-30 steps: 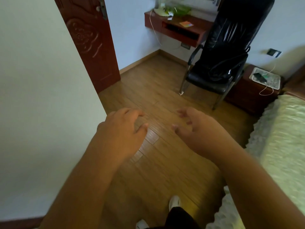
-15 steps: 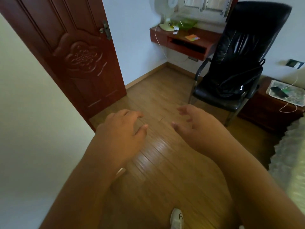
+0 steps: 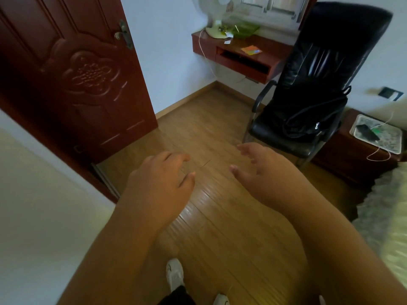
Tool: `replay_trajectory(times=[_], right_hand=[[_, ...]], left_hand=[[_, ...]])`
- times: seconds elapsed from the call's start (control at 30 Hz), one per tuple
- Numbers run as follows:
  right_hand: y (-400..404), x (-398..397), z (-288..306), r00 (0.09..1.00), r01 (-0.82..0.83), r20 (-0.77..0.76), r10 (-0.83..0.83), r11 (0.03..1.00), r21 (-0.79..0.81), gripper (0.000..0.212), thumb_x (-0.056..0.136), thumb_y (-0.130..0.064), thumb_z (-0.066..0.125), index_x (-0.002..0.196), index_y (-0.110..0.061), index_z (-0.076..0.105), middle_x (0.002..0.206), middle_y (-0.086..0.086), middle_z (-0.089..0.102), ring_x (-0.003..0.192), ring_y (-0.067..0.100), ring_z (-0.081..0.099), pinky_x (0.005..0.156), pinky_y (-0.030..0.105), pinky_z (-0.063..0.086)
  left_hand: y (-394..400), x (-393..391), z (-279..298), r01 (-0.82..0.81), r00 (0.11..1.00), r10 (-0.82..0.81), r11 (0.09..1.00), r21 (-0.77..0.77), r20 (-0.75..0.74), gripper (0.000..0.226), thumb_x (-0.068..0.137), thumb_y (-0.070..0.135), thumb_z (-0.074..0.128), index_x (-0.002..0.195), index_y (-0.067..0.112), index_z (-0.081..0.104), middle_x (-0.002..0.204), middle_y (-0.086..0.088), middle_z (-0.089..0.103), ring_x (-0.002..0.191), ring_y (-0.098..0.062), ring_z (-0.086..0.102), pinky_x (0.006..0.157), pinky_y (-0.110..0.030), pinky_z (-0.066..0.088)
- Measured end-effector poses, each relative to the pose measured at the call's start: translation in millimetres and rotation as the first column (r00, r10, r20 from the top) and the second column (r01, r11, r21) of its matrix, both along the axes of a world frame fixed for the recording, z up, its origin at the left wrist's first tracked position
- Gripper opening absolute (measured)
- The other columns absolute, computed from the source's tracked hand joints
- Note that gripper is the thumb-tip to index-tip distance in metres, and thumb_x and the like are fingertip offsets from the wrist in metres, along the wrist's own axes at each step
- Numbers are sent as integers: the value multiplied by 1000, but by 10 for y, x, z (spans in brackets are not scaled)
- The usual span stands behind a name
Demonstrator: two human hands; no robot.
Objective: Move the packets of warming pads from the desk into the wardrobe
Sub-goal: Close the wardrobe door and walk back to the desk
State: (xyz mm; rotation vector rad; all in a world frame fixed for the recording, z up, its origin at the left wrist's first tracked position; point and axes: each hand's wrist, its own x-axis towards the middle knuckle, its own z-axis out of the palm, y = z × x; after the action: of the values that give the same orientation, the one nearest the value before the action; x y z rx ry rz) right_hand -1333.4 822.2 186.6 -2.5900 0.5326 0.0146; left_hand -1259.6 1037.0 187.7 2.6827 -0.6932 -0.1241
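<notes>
1. A person's left hand [image 3: 161,183] and right hand [image 3: 267,172] are held out above a wooden floor [image 3: 211,133], both palm-down with fingers loosely spread and nothing in either grasp.
2. An orange packet [image 3: 251,50] (its print too small to read) lies flat on top of the red-brown wall-mounted desk [image 3: 240,56] in the far corner, well apart from both hands. Whether it holds warming pads cannot be told.
3. The desk's open slot [image 3: 242,60] is dark; its contents cannot be made out. A green dish [image 3: 244,30] sits at the back of the desktop beside the base of a white fan [image 3: 217,25], whose cord hangs over the desk's left end.
4. A black leather chair [image 3: 319,84] stands just right of the desk, a black bag with straps [image 3: 312,119] on its seat.
5. A dark nightstand [image 3: 361,155] carries a pale tray [image 3: 385,142] with a black phone [image 3: 367,132] on it, a white cable trailing off the edge.
6. A carved red-brown door [image 3: 77,80] stands on the left; a pale bedspread [image 3: 387,208] fills the right edge. White shoes [image 3: 175,274] show at the bottom.
7. Compared with half a second ago, the desk, chair and door appear larger and nearer in view, while the hands keep the same open, empty pose.
</notes>
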Motion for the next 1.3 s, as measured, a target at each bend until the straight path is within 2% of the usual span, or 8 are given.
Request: replay_trajectory(times=[0.2,0.3,0.4,0.47,0.67,0.87,1.17,1.3], right_hand=[[-186,494,69,994,90,-59,-91,996,-18,67,95,-58,62,155,-39,39,154,-6,54,124,15,63,100,40,56],[-280,835,175,991,125,-50,-127,991,-40,68,96,-58,62,157,-38,38,155,-6,53,130,17,60,104,42,55],[-316,1223,319,987,156,-24,-158,985,-76,70,97,-58,61,158,-38,35,156,-7,52,133,18,59,107,44,53],[-329,1478,404,984,176,7,-176,981,-86,70,97,-57,62,158,-37,35,154,-6,53,129,18,60,107,47,54],[-294,2152,389,968,250,42,-247,962,-114,73,96,-59,61,159,-36,32,158,-7,49,137,21,54,110,54,51],[-362,2674,279,966,260,12,-260,959,-117,75,96,-61,60,160,-39,29,165,-9,41,149,21,44,117,53,44],[-850,3596,164,984,173,-27,-175,983,-68,74,97,-59,61,161,-36,31,164,-6,44,143,21,51,113,54,49],[-1222,4073,247,993,110,-37,-112,993,-44,73,98,-57,61,161,-37,31,166,-4,43,146,23,49,116,55,46]], left_hand=[[-274,671,-27,54,999,-54,999,5,2,47,101,56,47,144,39,51,145,12,54,133,-14,46,94,-36,37],[-406,1120,16,92,996,-92,996,2,0,46,101,56,46,144,39,51,145,11,54,132,-14,46,98,-40,41],[-477,1613,111,114,993,-114,993,-2,24,46,102,57,46,144,40,50,144,11,54,124,-10,45,90,-36,36],[-502,1945,173,110,992,-110,994,6,59,46,102,57,45,144,40,50,144,10,55,127,-13,47,90,-36,34],[-556,2785,234,126,983,-131,991,42,126,47,101,60,42,144,40,48,144,9,55,131,-18,49,97,-45,45],[-666,3238,185,141,984,-147,987,74,96,49,99,61,40,144,42,47,144,12,55,132,-16,49,98,-44,45],[-1082,3955,130,40,995,-49,994,98,92,49,100,59,42,145,41,48,146,10,54,134,-17,47,93,-41,40],[-1424,4289,227,-17,995,4,992,124,103,49,101,60,43,146,42,46,148,11,52,135,-16,46,101,-45,43]])
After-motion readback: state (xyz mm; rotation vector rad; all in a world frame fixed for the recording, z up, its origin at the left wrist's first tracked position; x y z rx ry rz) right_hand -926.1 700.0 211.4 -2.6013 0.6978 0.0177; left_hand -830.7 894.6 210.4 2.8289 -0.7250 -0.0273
